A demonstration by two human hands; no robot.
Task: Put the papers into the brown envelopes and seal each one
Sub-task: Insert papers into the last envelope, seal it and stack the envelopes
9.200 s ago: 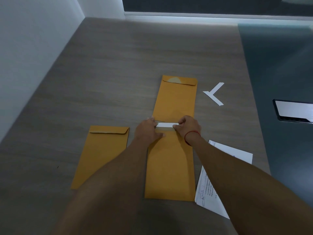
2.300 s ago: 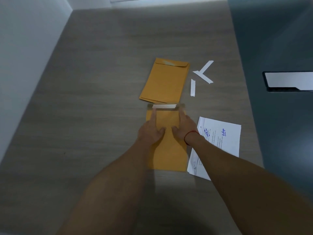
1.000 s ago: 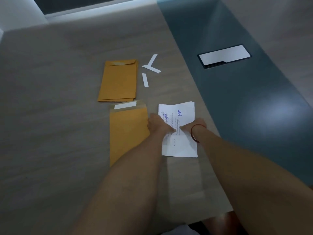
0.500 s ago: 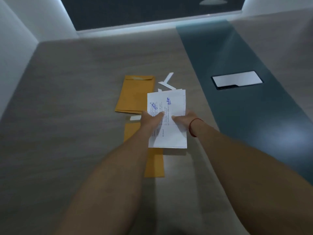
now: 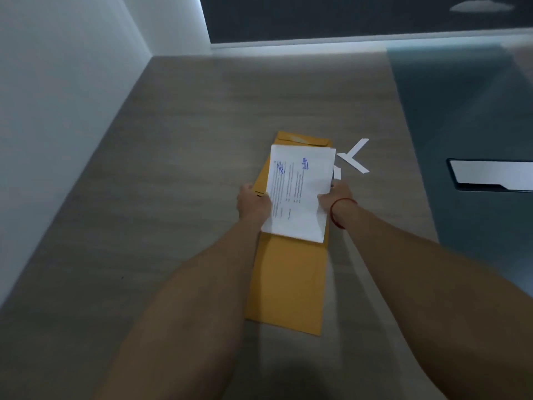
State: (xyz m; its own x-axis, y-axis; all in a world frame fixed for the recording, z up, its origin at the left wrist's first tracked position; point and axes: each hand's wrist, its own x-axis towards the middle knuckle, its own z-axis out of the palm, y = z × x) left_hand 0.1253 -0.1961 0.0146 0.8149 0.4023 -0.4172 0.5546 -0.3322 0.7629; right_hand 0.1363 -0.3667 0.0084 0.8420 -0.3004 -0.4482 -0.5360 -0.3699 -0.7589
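Note:
I hold a folded stack of white papers [image 5: 300, 192] with blue writing, lifted above the table. My left hand [image 5: 253, 202] grips its left edge and my right hand [image 5: 336, 194], with a red thread on the wrist, grips its right edge. Below the papers a brown envelope [image 5: 288, 287] lies flat, running toward me; its far end is hidden by the papers. Farther away lies a pile of brown envelopes [image 5: 300, 139] with the flaps down, mostly covered by the papers.
White peel-off strips [image 5: 353, 157] lie on the grey wooden table [image 5: 187, 168] right of the far envelopes. A dark blue band with a white rectangular panel [image 5: 490, 174] runs along the right. A white wall stands on the left.
Both hands picked the papers up from the table at the right and carried them left and forward, over the near envelope.

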